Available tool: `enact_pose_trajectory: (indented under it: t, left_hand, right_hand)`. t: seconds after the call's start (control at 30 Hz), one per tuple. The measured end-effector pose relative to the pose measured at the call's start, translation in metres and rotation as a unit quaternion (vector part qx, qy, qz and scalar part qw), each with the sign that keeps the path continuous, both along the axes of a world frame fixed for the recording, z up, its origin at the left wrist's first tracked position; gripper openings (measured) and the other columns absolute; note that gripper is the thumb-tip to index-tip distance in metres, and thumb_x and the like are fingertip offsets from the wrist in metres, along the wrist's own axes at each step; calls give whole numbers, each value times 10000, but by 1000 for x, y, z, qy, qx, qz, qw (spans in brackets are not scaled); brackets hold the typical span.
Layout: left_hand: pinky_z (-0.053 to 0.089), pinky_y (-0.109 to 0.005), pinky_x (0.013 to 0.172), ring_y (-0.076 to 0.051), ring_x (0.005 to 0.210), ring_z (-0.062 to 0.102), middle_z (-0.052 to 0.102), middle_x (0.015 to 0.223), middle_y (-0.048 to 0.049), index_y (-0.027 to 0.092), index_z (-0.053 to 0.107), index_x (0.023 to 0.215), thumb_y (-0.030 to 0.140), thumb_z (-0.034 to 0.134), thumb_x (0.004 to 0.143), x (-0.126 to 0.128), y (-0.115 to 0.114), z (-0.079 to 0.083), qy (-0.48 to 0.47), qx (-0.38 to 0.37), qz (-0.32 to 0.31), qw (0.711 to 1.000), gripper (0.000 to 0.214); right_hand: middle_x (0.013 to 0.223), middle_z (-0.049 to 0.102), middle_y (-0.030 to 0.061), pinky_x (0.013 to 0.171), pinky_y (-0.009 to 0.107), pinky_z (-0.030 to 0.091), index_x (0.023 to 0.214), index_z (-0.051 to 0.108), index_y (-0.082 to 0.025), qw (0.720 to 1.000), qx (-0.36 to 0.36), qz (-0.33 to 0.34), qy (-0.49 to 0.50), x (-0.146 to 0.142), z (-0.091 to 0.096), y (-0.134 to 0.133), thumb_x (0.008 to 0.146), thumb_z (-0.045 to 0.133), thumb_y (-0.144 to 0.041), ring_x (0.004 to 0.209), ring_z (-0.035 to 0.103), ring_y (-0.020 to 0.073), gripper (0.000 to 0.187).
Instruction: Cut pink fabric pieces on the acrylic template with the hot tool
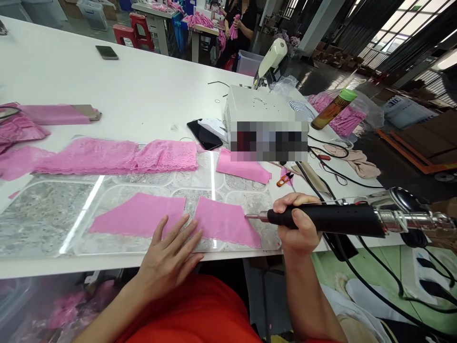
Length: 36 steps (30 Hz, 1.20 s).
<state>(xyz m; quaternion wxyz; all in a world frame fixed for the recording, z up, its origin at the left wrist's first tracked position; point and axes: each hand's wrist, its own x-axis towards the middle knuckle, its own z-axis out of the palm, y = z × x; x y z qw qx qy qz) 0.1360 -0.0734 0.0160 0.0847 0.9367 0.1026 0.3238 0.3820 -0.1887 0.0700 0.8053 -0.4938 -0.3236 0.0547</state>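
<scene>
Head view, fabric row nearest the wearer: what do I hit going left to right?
Left pink fabric piece → right pink fabric piece → metal tool tip → right hand. Left hand skipped, overlaps the fabric.

A white table (160,90) is carrying a marbled mat (43,214) along its near edge, two pink panels (224,219) are lying on the mat, and a phone (106,52) is resting near the far edge.
</scene>
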Motion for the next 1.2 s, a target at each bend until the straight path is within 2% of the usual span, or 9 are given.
enact_pose_trajectory:
  t: [0.3,0.57,1.2]
  left_hand:
    - [178,-531,1203,-294,1324,492,652,1280,-95,174,597,1257,271,620,911,-1,-1,-3,-3,-11,6,1000,360]
    - [185,-524,1202,-293,1352,459,640,1298,-92,175,584,1275,269,600,915,-1,0,-4,1,1,10,1000,372]
    - [150,-524,1213,-285,1372,432,651,1280,-94,183,585,1281,303,640,889,-3,0,-5,12,2,17,1000,414]
  right_hand:
    - [722,553,-18,534,291,446,750,551,-207,1000,23,-8,12,-3,8,15,658,593,-237,541,517,104,106]
    - [747,540,-32,569,292,453,778,537,-217,999,17,37,16,-13,3,41,685,597,-237,573,520,98,112]
    - [749,559,-26,575,312,467,770,545,-214,999,3,41,8,-14,-1,45,684,604,-228,572,526,108,105]
